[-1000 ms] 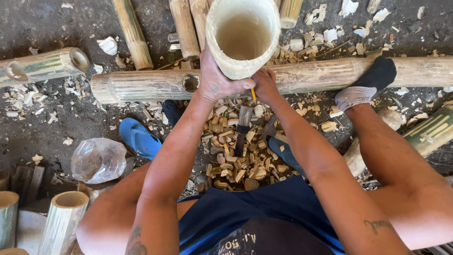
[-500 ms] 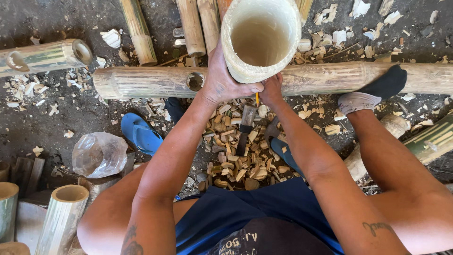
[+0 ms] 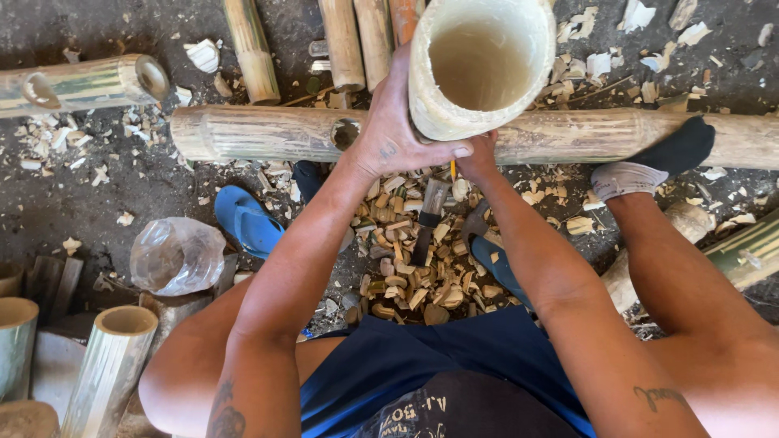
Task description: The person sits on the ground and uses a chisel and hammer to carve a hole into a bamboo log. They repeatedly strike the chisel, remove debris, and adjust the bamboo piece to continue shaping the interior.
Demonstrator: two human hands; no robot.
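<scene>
The left hand [image 3: 398, 134] wraps the rim of the hollow bamboo tube [image 3: 479, 69], the right hand [image 3: 479, 154] presses closed beneath it, above a chip pile [image 3: 414, 268] suggesting much trimming done, knife [image 3: 428, 219] lying idle.

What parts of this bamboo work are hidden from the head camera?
- Right hand: mostly tucked under the hollow bamboo tube, so its grip is unclear.
- Tube's far rim: cut off by the top edge.
- Small yellow-tipped object below the tube: too small to identify.
- Left hand covers the tube's near-left wall.
- Long bamboo pole: middle hidden by tube and hands.
</scene>
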